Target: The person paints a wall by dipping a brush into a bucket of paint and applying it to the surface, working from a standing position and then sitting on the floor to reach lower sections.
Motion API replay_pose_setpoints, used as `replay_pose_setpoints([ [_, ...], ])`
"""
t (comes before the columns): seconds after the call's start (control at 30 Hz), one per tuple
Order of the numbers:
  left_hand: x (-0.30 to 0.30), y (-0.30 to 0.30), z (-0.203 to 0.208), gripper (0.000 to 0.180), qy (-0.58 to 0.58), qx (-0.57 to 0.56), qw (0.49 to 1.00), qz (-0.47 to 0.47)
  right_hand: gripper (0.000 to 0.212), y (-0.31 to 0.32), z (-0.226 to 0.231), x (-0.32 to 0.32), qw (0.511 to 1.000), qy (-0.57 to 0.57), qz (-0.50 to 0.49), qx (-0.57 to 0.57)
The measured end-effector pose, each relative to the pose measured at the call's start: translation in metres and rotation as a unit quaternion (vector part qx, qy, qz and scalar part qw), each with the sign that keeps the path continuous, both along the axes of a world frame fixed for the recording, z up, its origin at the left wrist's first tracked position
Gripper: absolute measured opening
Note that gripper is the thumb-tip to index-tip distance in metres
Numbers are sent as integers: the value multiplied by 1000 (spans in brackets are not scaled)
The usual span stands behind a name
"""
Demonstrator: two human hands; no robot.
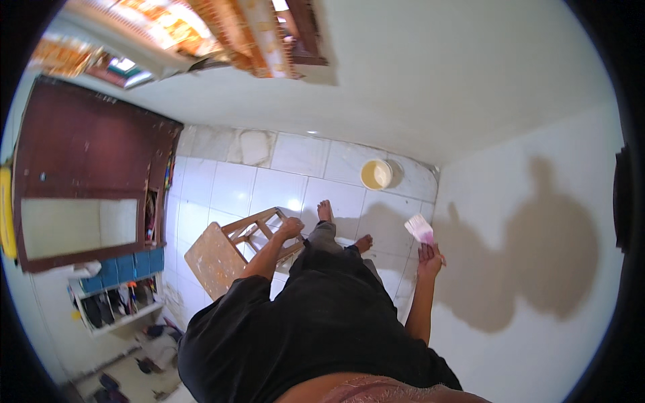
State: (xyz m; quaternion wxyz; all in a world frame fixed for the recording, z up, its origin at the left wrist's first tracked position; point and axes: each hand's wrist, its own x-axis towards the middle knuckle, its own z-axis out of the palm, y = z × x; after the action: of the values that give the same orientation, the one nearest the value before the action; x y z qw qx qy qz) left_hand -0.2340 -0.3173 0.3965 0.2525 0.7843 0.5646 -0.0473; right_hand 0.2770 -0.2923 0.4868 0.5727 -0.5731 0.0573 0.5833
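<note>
A wide paintbrush (420,229) with pale, paint-covered bristles and a pinkish handle is in my right hand (431,259), its bristles pointing up and away from me beside the right wall. My left hand (290,228) is wrapped round a leg or rail of a wooden stool (218,258), which is tilted so its paint-speckled seat faces left. On the tiles near the corner stands a pale bucket (376,174) with light paint inside, apart from both hands.
White tiles (269,185) cover the floor beneath my bare feet. A dark red cabinet (94,141) with a mirror stands at the left, above a shelf (127,316) holding shoes. Orange curtains (235,33) hang at the window. The right wall (537,269) carries shadows.
</note>
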Motion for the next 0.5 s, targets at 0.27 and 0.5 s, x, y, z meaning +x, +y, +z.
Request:
replay_pose_setpoints([
  [0.27,33,40,-3,32,-76,-154,945,280,30,-3,12,-26,999,-36,23,-33],
  [0.5,-6,61,-4,52,-62,-190,953,229,29,14,39,-87,996,-45,40,-64],
])
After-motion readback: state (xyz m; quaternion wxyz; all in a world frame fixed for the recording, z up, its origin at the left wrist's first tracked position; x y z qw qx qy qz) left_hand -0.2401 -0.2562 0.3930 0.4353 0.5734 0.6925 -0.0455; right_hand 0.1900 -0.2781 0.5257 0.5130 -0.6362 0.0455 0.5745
